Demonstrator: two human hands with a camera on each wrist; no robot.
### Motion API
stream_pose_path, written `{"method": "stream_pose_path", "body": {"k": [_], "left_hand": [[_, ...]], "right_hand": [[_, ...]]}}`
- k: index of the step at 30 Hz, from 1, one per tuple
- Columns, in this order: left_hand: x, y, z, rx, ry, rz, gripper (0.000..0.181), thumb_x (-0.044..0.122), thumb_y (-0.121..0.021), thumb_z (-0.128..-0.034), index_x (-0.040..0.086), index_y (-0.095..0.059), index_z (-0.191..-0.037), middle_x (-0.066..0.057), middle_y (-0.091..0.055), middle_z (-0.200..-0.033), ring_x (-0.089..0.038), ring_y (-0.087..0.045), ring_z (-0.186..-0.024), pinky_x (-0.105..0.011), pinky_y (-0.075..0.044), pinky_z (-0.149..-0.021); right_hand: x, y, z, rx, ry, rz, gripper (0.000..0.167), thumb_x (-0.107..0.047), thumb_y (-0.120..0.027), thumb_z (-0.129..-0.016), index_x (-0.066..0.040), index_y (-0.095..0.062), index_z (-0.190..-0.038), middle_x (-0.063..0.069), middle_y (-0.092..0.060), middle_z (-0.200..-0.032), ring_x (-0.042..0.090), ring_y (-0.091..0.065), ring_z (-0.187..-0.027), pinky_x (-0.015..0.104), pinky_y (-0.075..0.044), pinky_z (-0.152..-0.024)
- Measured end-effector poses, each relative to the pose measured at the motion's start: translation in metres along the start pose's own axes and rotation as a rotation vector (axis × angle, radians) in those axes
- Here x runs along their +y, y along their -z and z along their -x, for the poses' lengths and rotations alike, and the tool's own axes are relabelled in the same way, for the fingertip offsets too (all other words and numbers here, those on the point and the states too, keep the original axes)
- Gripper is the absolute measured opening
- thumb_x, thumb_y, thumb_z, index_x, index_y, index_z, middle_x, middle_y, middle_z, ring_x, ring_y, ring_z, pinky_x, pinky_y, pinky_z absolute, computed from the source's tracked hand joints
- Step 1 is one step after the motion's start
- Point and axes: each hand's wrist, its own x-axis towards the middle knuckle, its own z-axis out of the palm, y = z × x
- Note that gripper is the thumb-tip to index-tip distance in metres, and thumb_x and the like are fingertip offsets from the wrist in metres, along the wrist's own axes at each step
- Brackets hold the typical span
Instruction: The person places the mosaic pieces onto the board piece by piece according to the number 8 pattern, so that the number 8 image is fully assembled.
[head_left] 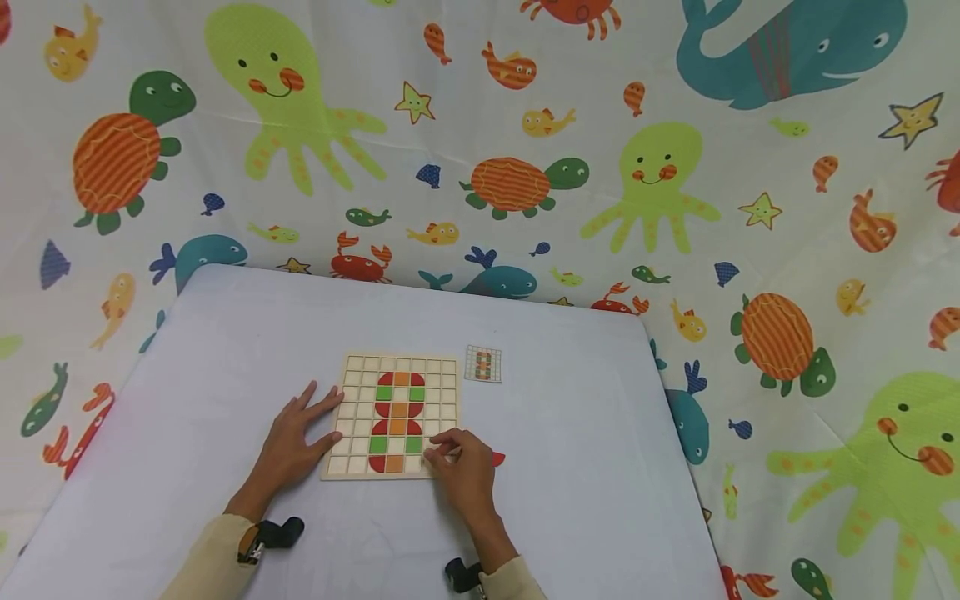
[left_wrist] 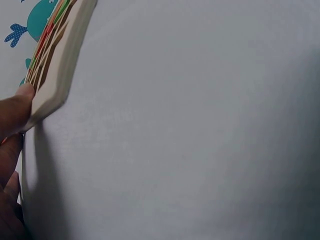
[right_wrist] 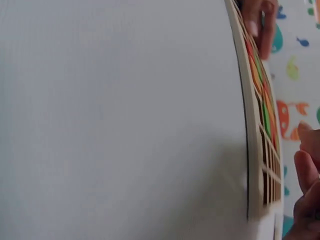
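Note:
A square wooden grid board (head_left: 442, 408) lies on the table. Red quarter-round tiles (head_left: 383, 409), orange square tiles (head_left: 399, 427) and green square tiles (head_left: 379, 427) fill cells in its middle columns. My left hand (head_left: 288, 446) spreads its fingers along the board's left edge, index and thumb touching it. Over the board's lower right corner my right hand (head_left: 467, 477) has thumb and index bent close together; whether a tile is between them is hidden. A red piece (head_left: 498, 458) shows beside that hand, partly covered by it. In the right wrist view, the fingers (right_wrist: 306, 167) appear at the edge.
A small pattern card (head_left: 483, 364) with a matching grid design lies past the board's upper right corner. White cloth covers the table (head_left: 577, 442). Behind it hangs a curtain (head_left: 465, 100) printed with sea animals.

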Motion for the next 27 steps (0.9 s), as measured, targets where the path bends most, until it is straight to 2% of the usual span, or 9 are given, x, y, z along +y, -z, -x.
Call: {"method": "stream_pose_path", "body": {"k": [6,12,19,27], "left_hand": [[-0.002,-0.002,-0.001,0.022,-0.024,-0.013,0.068,0.019,-0.083,-0.0895,0.007,-0.057,-0.152,-0.029,-0.044,-0.163,-0.057,-0.030,-0.155,-0.075,-0.021,-0.125],[-0.004,-0.003,-0.001,0.031,-0.035,-0.021,0.068,0.018,-0.083,-0.0895,0.007,-0.057,-0.152,-0.028,-0.046,-0.162,-0.055,-0.031,-0.156,-0.074,-0.021,-0.127],[-0.006,-0.003,-0.001,0.024,-0.030,-0.015,0.068,0.020,-0.082,-0.0902,0.008,-0.057,-0.152,-0.029,-0.044,-0.163,-0.055,-0.030,-0.156,-0.073,-0.020,-0.127],[-0.003,-0.002,-0.001,0.009,-0.017,-0.012,0.068,0.021,-0.081,-0.0907,0.008,-0.056,-0.153,-0.031,-0.040,-0.165,-0.057,-0.029,-0.155,-0.075,-0.019,-0.126]], "right_hand": [[0.019,0.034,-0.006,0.100,-0.087,0.028,0.020,-0.012,-0.092,-0.082,-0.024,-0.082,-0.093,-0.011,-0.069,-0.075,0.005,-0.054,-0.067,0.020,-0.044,-0.060],[0.046,0.055,-0.006,0.182,-0.175,0.124,0.021,-0.011,-0.092,-0.080,-0.022,-0.081,-0.094,-0.008,-0.067,-0.075,0.009,-0.055,-0.068,0.024,-0.040,-0.056],[0.058,0.066,-0.004,0.143,-0.235,0.188,0.017,-0.016,-0.093,-0.081,-0.021,-0.081,-0.091,-0.006,-0.063,-0.079,0.013,-0.056,-0.079,0.028,-0.040,-0.063],[0.052,0.061,-0.004,0.060,-0.201,0.209,0.021,-0.013,-0.089,-0.084,-0.021,-0.070,-0.084,-0.005,-0.060,-0.079,0.011,-0.051,-0.073,0.028,-0.038,-0.061]]}}
